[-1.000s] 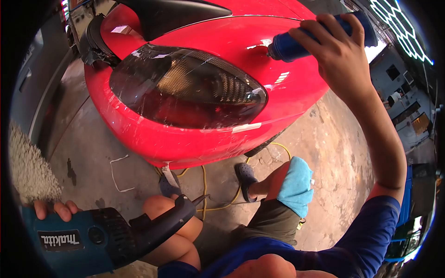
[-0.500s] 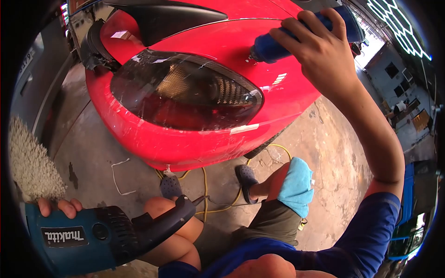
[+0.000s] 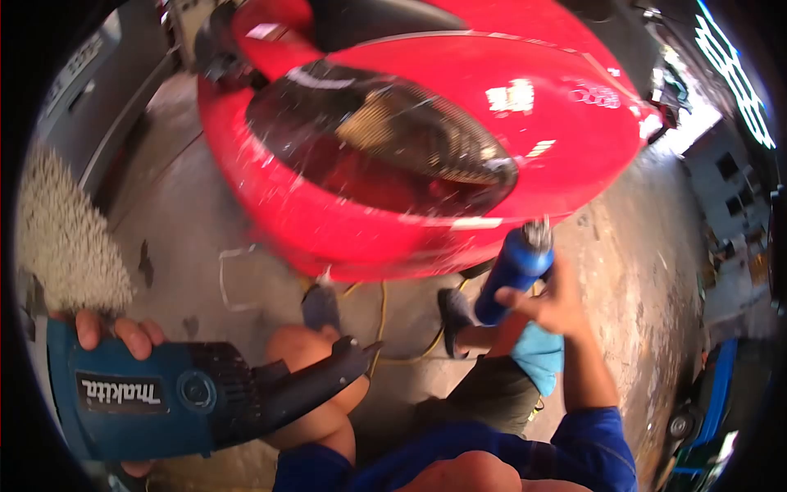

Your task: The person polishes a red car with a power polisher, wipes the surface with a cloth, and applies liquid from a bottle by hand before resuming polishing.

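My left hand (image 3: 119, 334) is closed over the body of a teal-and-black Makita polisher (image 3: 180, 394), low at the left. The polisher's shaggy cream wool pad (image 3: 70, 234) faces up and away from me. In my right hand (image 3: 551, 305) is a blue bottle (image 3: 521, 266) with a pale nozzle, its top pointing up, in front of the red car's lower edge. The red car body (image 3: 566, 139) has a dark-tinted lamp (image 3: 393, 135) in the middle of the view. Whitish specks and streaks show on the red surface below the lamp.
A light blue cloth (image 3: 541, 357) lies over my right thigh. The yellow cable (image 3: 382, 316) runs across the concrete floor near my feet. A bent white strip (image 3: 223, 279) lies on the floor. Another vehicle (image 3: 90, 90) stands at the left, and a blue-striped one (image 3: 713, 402) at lower right.
My right hand has come down from above the car panel, and the bottle has turned from nozzle-down to nozzle-up. The polisher stays in my left hand. My view has shifted slightly.
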A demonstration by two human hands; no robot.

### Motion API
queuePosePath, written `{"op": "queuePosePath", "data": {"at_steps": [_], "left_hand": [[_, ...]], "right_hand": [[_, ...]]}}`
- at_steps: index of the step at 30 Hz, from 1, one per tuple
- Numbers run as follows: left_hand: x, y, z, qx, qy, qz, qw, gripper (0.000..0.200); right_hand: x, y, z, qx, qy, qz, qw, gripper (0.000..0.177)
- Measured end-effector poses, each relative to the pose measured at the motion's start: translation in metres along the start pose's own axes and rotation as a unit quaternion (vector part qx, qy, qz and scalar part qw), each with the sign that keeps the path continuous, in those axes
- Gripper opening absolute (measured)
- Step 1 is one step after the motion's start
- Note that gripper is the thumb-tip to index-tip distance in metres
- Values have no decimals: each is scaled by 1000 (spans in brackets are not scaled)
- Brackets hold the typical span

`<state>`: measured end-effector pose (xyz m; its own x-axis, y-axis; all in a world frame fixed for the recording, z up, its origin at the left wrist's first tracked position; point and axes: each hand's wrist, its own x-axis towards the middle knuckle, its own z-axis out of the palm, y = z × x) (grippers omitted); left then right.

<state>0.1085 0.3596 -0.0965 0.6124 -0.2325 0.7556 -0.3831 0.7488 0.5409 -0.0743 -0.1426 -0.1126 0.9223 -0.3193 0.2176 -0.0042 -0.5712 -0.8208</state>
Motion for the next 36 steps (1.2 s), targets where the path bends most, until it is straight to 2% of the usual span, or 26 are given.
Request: {"op": "queuePosePath", "data": {"at_steps": [1,3,7,12,15,18,20,22,25,26,27,28,30,31,32,33,34,36], "left_hand": [[3,1,4,8,-16,-2,1000,139],[9,2,13,24,-48,-4,999,142],[5,17,21,35,-19,-20,999,137],[3,22,20,26,5,-22,999,123],[-1,17,8,-18,26,-6,999,117],[8,7,8,-45,20,5,999,112],[8,6,12,-19,78,10,997,105],[5,9,7,-3,89,0,996,106],[5,5,-13,10,26,0,1000,120],[10,0,-9,18,2,1,1000,122],[14,-5,-4,17,-15,5,1000,125],[19,-10,0,15,-32,8,999,127],[24,-20,7,-4,-56,8,998,132],[27,-24,10,-11,-70,6,997,135],[32,-27,12,-13,-89,1,996,137],[33,-28,15,-14,-95,-8,995,137],[35,-29,19,-16,-101,-18,995,137],[33,-29,23,-17,-83,-34,996,135]], "right_hand": [[-13,31,23,-19,-38,-6,999,75],[-31,51,85,105,-35,163,981,72],[-60,205,182,16,25,227,974,63],[-72,323,246,-101,94,366,920,71],[-84,361,258,-124,78,390,909,81],[-80,344,255,-146,69,454,876,86],[-85,347,253,-122,54,419,898,86],[-93,355,253,-101,42,380,918,89],[-111,383,257,-101,36,311,945,92],[-109,368,250,-97,37,342,934,87],[-113,368,250,-125,71,333,932,81],[-108,338,239,-103,111,364,919,73],[-93,259,209,-78,225,203,950,46],[-76,214,186,-84,243,75,963,38],[-57,167,158,-81,237,-21,968,38],[-31,120,127,-121,262,-149,946,41],[-9,95,99,-167,278,-231,917,46],[34,44,53,-273,302,-233,883,66]]}}
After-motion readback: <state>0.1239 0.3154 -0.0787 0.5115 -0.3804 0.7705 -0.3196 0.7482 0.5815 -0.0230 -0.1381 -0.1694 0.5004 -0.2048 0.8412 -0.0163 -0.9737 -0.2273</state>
